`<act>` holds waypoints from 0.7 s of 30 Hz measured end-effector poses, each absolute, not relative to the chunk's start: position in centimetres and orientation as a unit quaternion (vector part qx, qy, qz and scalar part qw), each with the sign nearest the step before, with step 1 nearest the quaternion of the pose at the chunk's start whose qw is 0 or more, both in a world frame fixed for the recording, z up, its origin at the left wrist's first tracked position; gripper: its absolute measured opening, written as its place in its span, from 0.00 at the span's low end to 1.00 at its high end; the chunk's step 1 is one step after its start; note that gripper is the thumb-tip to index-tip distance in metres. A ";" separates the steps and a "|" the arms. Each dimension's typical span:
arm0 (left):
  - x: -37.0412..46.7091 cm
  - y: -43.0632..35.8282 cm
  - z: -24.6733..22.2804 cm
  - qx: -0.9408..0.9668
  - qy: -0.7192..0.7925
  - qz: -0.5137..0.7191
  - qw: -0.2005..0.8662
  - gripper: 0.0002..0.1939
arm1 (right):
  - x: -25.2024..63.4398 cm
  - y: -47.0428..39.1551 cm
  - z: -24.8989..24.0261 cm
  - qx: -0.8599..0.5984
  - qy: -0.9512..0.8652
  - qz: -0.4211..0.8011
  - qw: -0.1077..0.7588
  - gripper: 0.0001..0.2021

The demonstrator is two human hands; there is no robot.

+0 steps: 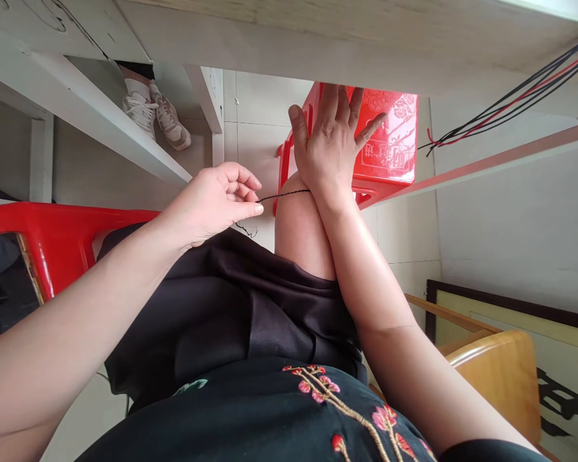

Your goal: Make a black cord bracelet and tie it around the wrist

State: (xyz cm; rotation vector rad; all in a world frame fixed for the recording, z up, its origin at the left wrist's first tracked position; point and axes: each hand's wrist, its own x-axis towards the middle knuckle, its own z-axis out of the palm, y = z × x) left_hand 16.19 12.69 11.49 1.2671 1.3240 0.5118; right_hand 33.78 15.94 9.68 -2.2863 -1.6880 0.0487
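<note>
My left hand [221, 199] is closed in a pinch on a thin black twisted cord [285, 194]. A loose, kinked end of the cord hangs below the fingertips. From there the cord runs across my bare knee [301, 231] and passes under the heel of my right hand [328, 144]. That hand lies palm down over the leg with its fingers spread, and the palm side is hidden. Just beyond its fingers stands a red plastic stool [395, 141] with a patterned top.
A pale table edge [318, 48] crosses overhead, with black and red cords [501, 112] hanging at right. White table legs [212, 99] and another person's shoes [161, 119] are at upper left. A red seat [67, 250], wooden chair [501, 378] and framed panel [510, 301] stand nearby.
</note>
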 end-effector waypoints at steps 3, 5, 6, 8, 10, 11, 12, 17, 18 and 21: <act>16.1 12.6 11.6 0.556 0.587 0.189 0.558 0.07 | 33.7 16.0 9.8 -0.799 -0.586 0.019 0.130 0.31; 16.0 12.6 11.6 0.574 0.589 0.171 0.542 0.05 | 33.7 16.0 9.8 -0.801 -0.585 0.024 0.127 0.31; 15.9 12.6 11.5 0.586 0.587 0.165 0.533 0.04 | 33.7 16.0 9.8 -0.800 -0.585 0.024 0.132 0.31; 15.7 12.6 11.3 0.610 0.580 0.152 0.517 0.01 | 33.8 16.0 9.6 -0.796 -0.586 0.022 0.150 0.31; 15.4 12.5 11.0 0.630 0.569 0.141 0.509 0.03 | 33.9 15.9 9.5 -0.792 -0.587 0.017 0.168 0.31; 15.2 12.5 10.8 0.637 0.565 0.138 0.506 0.04 | 33.9 15.9 9.4 -0.790 -0.587 0.016 0.173 0.31; 15.1 12.4 10.7 0.643 0.561 0.137 0.504 0.05 | 33.9 15.9 9.4 -0.790 -0.586 0.016 0.176 0.30; 15.0 11.9 10.7 0.633 0.539 0.157 0.534 0.04 | 33.8 15.8 9.6 -0.796 -0.580 0.024 0.171 0.30; 15.1 11.9 10.7 0.626 0.535 0.167 0.543 0.04 | 33.8 15.8 9.7 -0.797 -0.579 0.025 0.171 0.30; 15.1 11.8 10.9 0.597 0.523 0.208 0.571 0.11 | 33.8 15.8 9.8 -0.798 -0.577 0.022 0.172 0.30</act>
